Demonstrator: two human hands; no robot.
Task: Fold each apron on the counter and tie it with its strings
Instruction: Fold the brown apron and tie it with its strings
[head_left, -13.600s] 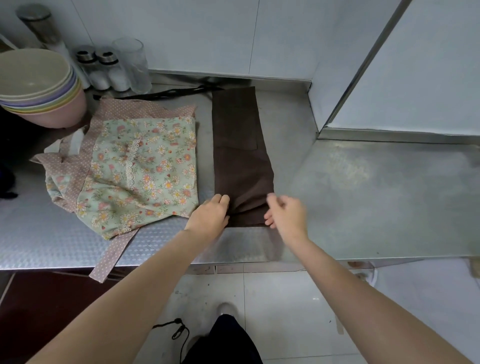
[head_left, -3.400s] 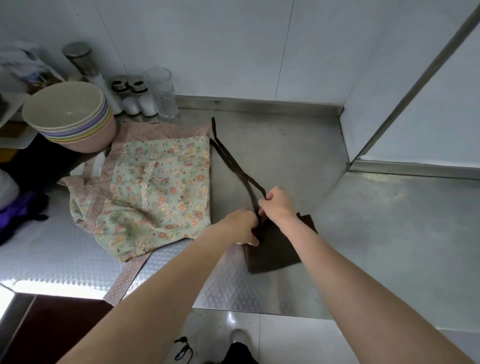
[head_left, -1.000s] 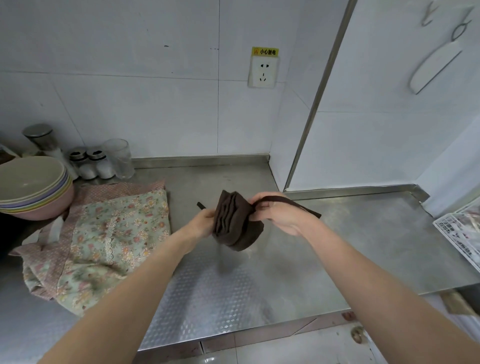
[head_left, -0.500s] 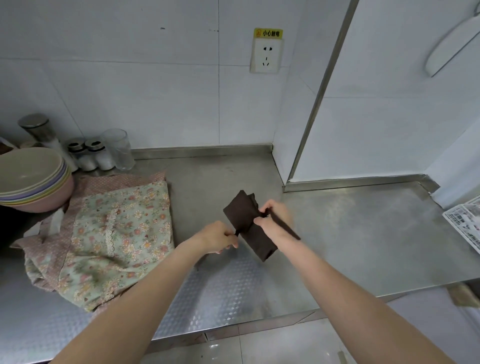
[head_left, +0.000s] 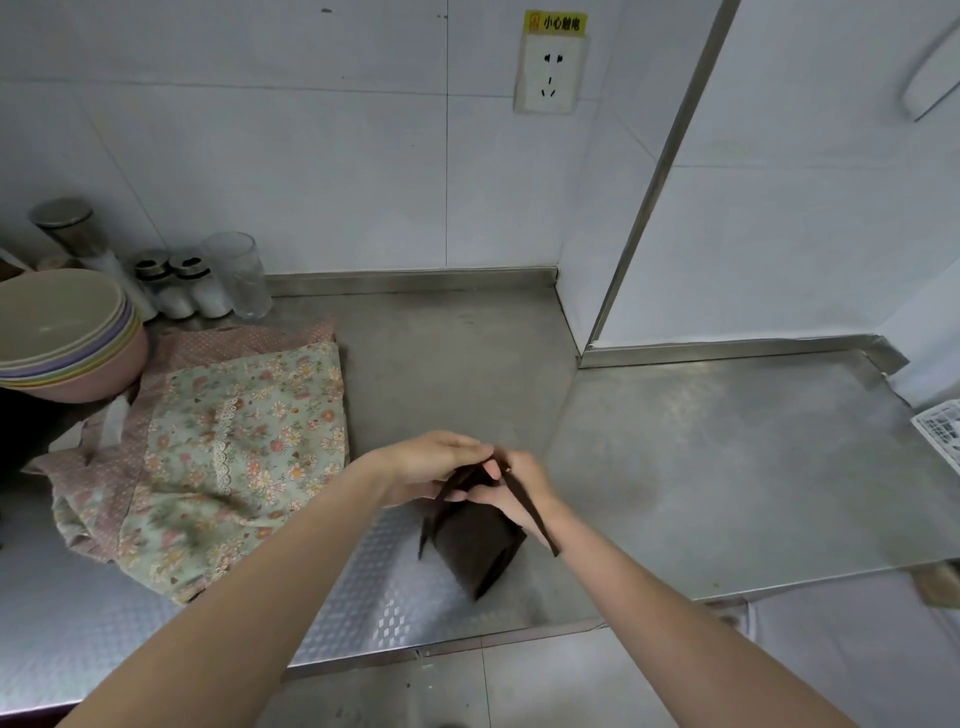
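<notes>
Both forearms reach in from the near edge, and right at the front of the counter (head_left: 727, 467) the brown apron (head_left: 475, 540) is a compact folded bundle, hanging just under the two hands and held a little above the steel near the counter's front lip. The left hand (head_left: 431, 470) comes in from the left side, fingers curled over the top of the bundle and closed on dark fabric or string, hard to tell which. The right hand (head_left: 514, 488) sits just beside it, touching, fingers pinched on a strap (head_left: 530, 519) that runs down across the wrist, with a second tail dangling off the bundle's left side. This looks like the tying step, and to do it well, keep the wrap snug around the fold's middle, hold the bundle firm with one hand so the layers don't slide open, and draw both tails evenly before cinching the knot. The bundle hangs directly below the knuckles, between the two wrists. Further back and to the left, the floral apron (head_left: 234, 441) lies crumpled and not yet folded, well apart from the hands, and beyond it a stack of bowls (head_left: 62, 332) stands at the far left
</notes>
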